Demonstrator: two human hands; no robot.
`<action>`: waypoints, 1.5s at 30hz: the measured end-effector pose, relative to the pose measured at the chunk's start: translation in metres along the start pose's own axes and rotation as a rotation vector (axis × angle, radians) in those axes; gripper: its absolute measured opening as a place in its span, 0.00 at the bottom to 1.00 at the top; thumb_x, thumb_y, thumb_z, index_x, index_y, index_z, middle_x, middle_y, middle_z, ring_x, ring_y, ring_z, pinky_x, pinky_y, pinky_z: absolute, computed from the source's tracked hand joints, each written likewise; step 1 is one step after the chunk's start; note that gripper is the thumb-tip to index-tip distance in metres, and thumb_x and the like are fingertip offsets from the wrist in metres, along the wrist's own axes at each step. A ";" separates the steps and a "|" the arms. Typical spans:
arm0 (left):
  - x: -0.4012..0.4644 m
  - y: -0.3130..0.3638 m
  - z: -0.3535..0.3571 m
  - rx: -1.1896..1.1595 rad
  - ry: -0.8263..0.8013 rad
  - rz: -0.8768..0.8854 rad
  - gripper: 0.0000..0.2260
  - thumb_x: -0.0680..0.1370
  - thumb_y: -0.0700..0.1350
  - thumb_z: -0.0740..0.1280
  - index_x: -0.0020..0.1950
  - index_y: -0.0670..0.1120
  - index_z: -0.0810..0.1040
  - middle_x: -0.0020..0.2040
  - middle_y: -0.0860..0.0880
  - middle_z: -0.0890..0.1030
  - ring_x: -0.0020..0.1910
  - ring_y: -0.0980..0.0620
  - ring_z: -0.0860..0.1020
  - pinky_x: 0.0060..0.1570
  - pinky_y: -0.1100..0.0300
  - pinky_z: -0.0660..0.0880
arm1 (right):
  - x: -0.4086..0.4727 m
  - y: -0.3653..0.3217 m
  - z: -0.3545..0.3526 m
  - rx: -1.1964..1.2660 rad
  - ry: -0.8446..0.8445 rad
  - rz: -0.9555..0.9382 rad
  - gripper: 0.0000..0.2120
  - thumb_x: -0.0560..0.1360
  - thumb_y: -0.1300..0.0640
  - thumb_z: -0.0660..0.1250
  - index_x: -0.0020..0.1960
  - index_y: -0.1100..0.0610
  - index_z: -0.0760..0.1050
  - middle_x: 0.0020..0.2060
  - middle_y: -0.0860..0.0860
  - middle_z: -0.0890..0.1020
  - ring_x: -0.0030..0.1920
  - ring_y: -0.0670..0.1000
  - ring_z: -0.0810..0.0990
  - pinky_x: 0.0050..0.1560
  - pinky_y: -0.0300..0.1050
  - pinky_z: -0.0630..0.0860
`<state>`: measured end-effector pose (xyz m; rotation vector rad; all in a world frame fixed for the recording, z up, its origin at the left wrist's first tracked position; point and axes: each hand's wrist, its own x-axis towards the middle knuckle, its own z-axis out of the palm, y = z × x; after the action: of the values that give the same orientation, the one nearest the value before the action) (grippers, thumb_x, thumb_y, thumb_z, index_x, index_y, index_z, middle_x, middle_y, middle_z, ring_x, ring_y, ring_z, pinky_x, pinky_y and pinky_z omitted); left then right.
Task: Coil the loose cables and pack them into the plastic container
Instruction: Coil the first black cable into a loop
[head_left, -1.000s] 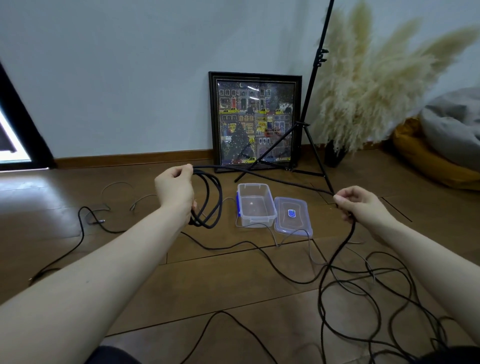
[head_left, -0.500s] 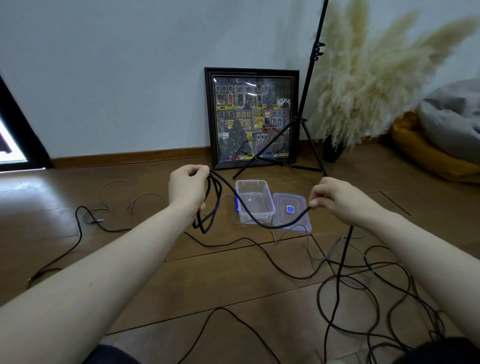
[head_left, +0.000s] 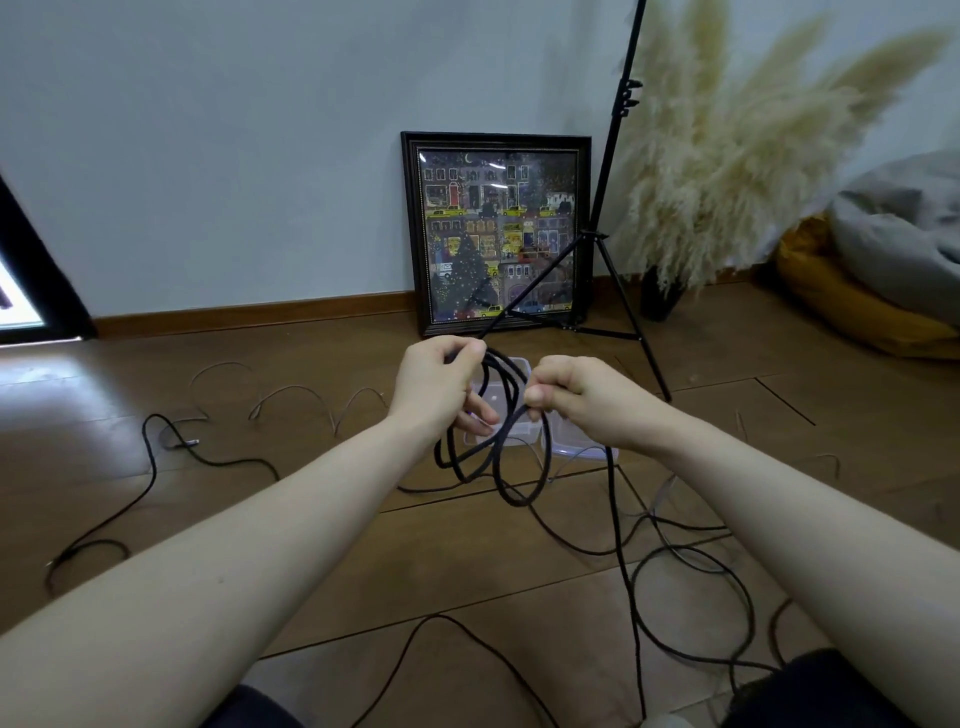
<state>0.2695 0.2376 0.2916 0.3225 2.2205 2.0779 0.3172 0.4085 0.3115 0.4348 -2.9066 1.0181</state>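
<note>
My left hand (head_left: 436, 389) grips several hanging loops of a black cable (head_left: 496, 457) at their top. My right hand (head_left: 576, 397) sits close beside it and pinches the same cable, bringing a fresh loop against the bundle. The rest of that black cable trails down to the floor and sprawls in loose curves at the lower right (head_left: 691, 597). Behind my hands a clear plastic container (head_left: 519, 366) stands on the floor, mostly hidden, with its lid (head_left: 582, 449) lying flat to its right.
Thin grey cables (head_left: 291, 392) and another black cable (head_left: 150, 467) lie on the wooden floor at left. A framed picture (head_left: 496, 234) leans on the wall. A black tripod stand (head_left: 613, 249), pampas grass (head_left: 727, 156) and a beanbag (head_left: 883, 270) stand at right.
My right hand has moved left from about arm's width to right beside my left hand, carrying the cable with it and forming another loop. My left hand shifted slightly right.
</note>
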 end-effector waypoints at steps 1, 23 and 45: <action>0.000 -0.001 0.001 0.028 -0.010 0.008 0.08 0.84 0.43 0.62 0.60 0.42 0.77 0.30 0.46 0.72 0.24 0.48 0.80 0.22 0.59 0.76 | 0.002 -0.003 0.001 0.023 0.026 -0.023 0.14 0.80 0.58 0.64 0.36 0.49 0.75 0.37 0.44 0.73 0.37 0.35 0.72 0.40 0.31 0.65; 0.004 0.003 -0.011 -0.033 0.011 -0.102 0.10 0.83 0.44 0.62 0.50 0.38 0.79 0.35 0.44 0.77 0.16 0.55 0.63 0.18 0.68 0.58 | -0.001 0.036 0.000 0.422 -0.171 0.222 0.18 0.69 0.41 0.70 0.41 0.58 0.76 0.28 0.48 0.75 0.28 0.47 0.73 0.32 0.38 0.73; -0.002 0.000 -0.006 -0.193 -0.097 -0.052 0.03 0.80 0.41 0.68 0.53 0.44 0.80 0.22 0.53 0.67 0.18 0.56 0.62 0.18 0.66 0.64 | -0.003 0.042 -0.011 0.774 -0.302 0.162 0.17 0.75 0.58 0.70 0.63 0.62 0.75 0.37 0.53 0.75 0.28 0.48 0.65 0.29 0.38 0.67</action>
<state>0.2699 0.2309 0.2915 0.3378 1.9357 2.1771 0.3081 0.4475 0.2942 0.3900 -2.6878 2.2804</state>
